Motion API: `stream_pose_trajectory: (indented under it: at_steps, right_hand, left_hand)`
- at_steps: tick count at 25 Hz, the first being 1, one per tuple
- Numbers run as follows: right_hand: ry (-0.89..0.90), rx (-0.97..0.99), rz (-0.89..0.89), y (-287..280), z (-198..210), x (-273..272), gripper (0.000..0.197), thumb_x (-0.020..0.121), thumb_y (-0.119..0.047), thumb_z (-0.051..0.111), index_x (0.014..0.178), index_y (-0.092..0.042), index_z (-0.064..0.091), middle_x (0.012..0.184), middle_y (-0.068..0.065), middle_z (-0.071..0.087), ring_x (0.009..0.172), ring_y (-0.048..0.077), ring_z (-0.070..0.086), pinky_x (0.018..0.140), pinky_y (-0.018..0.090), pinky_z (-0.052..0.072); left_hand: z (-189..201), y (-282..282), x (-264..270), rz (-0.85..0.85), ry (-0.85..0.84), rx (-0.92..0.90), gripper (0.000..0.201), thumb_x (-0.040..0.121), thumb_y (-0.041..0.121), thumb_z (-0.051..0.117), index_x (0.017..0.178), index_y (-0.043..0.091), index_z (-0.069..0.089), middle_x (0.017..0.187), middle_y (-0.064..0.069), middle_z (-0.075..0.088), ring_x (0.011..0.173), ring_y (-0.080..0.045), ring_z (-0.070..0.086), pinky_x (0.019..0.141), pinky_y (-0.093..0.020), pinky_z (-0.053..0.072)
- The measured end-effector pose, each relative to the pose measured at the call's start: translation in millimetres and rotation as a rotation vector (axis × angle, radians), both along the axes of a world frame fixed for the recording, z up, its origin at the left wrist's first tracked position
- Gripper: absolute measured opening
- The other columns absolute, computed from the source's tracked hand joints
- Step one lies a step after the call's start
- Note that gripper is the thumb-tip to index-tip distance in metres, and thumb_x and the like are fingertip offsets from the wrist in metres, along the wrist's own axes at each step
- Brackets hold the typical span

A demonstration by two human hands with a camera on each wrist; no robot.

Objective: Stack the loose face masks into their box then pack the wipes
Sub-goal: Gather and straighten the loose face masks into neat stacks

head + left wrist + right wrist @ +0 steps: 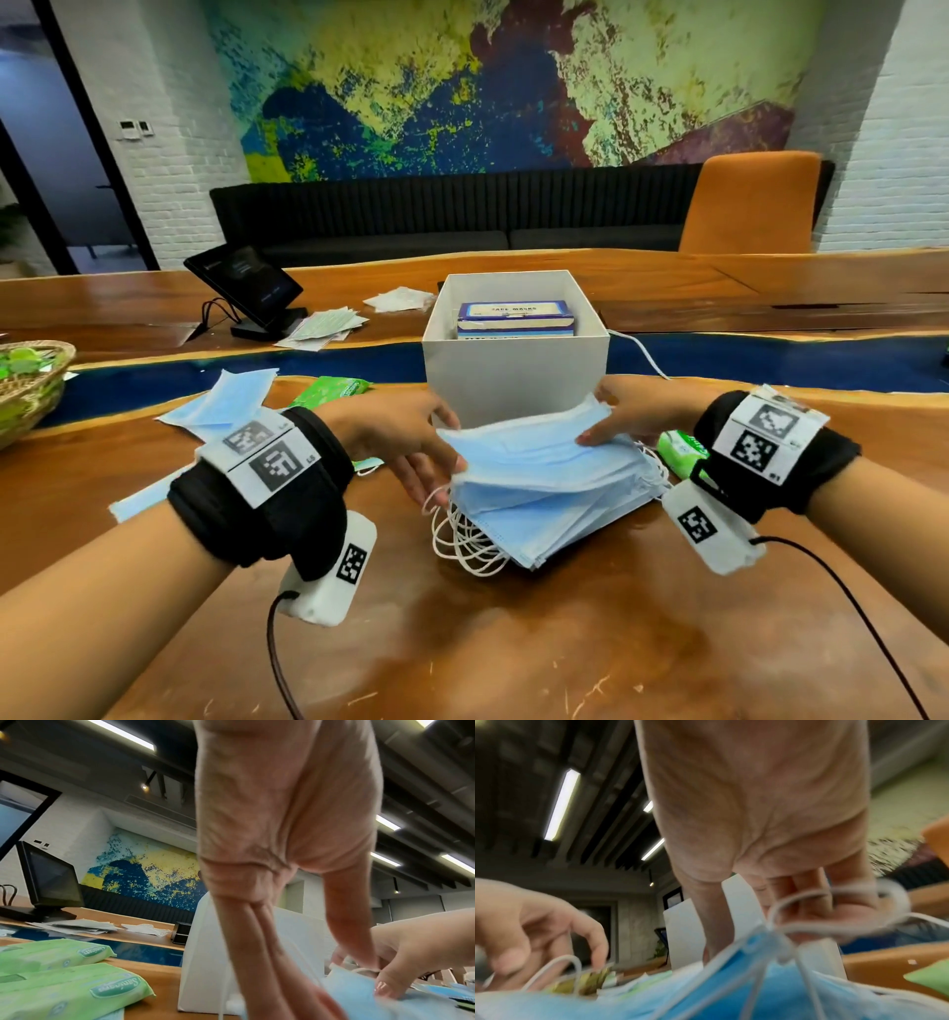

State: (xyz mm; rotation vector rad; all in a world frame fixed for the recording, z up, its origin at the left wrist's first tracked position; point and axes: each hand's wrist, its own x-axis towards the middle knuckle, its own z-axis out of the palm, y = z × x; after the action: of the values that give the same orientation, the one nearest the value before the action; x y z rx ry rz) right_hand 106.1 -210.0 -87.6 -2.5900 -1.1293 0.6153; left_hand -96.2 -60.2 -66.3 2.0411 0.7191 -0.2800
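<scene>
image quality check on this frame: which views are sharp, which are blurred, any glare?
Head view: sharp on the mask stack and white box, glare patch on the wooden table, edges bowed by the wide angle. Left wrist view: left hand soft, wipes packs readable. Right wrist view: heavily blurred throughout, right hand and masks smeared.

Black wristbands (287, 493), white coded tags, white wrist cameras, black cables

Pale blue masks (552, 480), white box (513, 383), green, seemingly white-flecked wipes packs (69, 990), brown-and-blue table (513, 642).
</scene>
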Motion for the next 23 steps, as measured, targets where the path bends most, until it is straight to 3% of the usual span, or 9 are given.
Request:
stream_pose_trajectory:
  at_steps: [3, 7, 12, 14, 16, 17, 20, 23]
  right_hand:
    - [-0.232, -0.071, 0.036, 5, -8, -5, 0.08, 0.078, -0.042, 0.071, 0.141, -0.013, 0.031, 0.132, 0.009, 0.051, 0.112, 0.025, 0.054, 0.077, 0.024, 0.039]
    - [-0.327, -0.04, 0.117, 11, 3, -26, 0.072, 0.083, -0.045, 0.065, 0.142, -0.019, 0.032, 0.14, 0.009, 0.039, 0.125, 0.026, 0.042, 0.097, 0.031, 0.038]
    - [-0.253, -0.084, 0.314, 28, 13, -69, 0.066, 0.085, -0.047, 0.061, 0.141, -0.021, 0.037, 0.143, 0.002, 0.042, 0.128, 0.021, 0.042, 0.104, 0.029, 0.033]
    - [-0.204, -0.155, 0.378, 36, 14, -85, 0.065, 0.086, -0.049, 0.057, 0.141, -0.019, 0.039, 0.143, 0.0, 0.044, 0.125, 0.019, 0.044, 0.099, 0.025, 0.034]
    - [-0.201, -0.273, 0.429, 42, 14, -96, 0.064, 0.089, -0.051, 0.052, 0.143, -0.02, 0.037, 0.144, -0.001, 0.044, 0.118, 0.018, 0.046, 0.083, 0.022, 0.036]
    - [-0.206, -0.325, 0.45, 44, 13, -99, 0.063, 0.09, -0.051, 0.05, 0.143, -0.02, 0.037, 0.144, 0.0, 0.043, 0.119, 0.018, 0.046, 0.076, 0.021, 0.035]
    - [-0.208, -0.398, 0.474, 48, 11, -103, 0.061, 0.092, -0.05, 0.047, 0.143, -0.018, 0.037, 0.145, 0.001, 0.042, 0.127, 0.018, 0.043, 0.07, 0.025, 0.037]
    - [-0.215, -0.426, 0.469, 49, 8, -103, 0.063, 0.091, -0.051, 0.048, 0.144, -0.018, 0.037, 0.145, 0.0, 0.042, 0.128, 0.018, 0.042, 0.069, 0.028, 0.039]
  left_hand:
    - [-2, 0, 0, -0.118, 0.176, 0.122, 0.041, 0.092, 0.027, 0.057, 0.127, 0.011, 0.043, 0.094, -0.014, 0.069, 0.073, -0.022, 0.067, 0.072, -0.034, 0.057]
    - [0, 19, -5, -0.065, 0.202, 0.274, 0.04, 0.092, 0.04, 0.052, 0.124, 0.015, 0.049, 0.091, -0.003, 0.067, 0.083, -0.017, 0.065, 0.075, -0.03, 0.055]
    - [-8, 58, -34, 0.086, 0.218, 0.41, 0.044, 0.091, 0.046, 0.052, 0.123, 0.016, 0.052, 0.111, -0.003, 0.062, 0.106, -0.019, 0.06, 0.092, -0.039, 0.049]
    - [-16, 72, -46, 0.138, 0.253, 0.467, 0.04, 0.092, 0.041, 0.053, 0.122, 0.015, 0.054, 0.117, -0.003, 0.055, 0.112, -0.021, 0.055, 0.087, -0.035, 0.05]
    - [-22, 84, -57, 0.154, 0.336, 0.618, 0.029, 0.093, 0.025, 0.053, 0.119, 0.013, 0.055, 0.118, -0.005, 0.048, 0.116, -0.024, 0.048, 0.071, -0.023, 0.047]
    - [-25, 90, -62, 0.153, 0.391, 0.696, 0.03, 0.092, 0.021, 0.053, 0.12, 0.011, 0.053, 0.121, -0.009, 0.046, 0.118, -0.026, 0.044, 0.072, -0.023, 0.045]
    - [-41, 110, -76, 0.194, 0.521, 0.742, 0.065, 0.088, 0.033, 0.059, 0.14, 0.005, 0.032, 0.145, -0.016, 0.034, 0.134, -0.028, 0.033, 0.103, -0.03, 0.035]
    - [-53, 116, -83, 0.172, 0.589, 0.692, 0.077, 0.085, 0.047, 0.06, 0.142, 0.005, 0.031, 0.147, -0.01, 0.037, 0.134, -0.024, 0.036, 0.103, -0.027, 0.032]
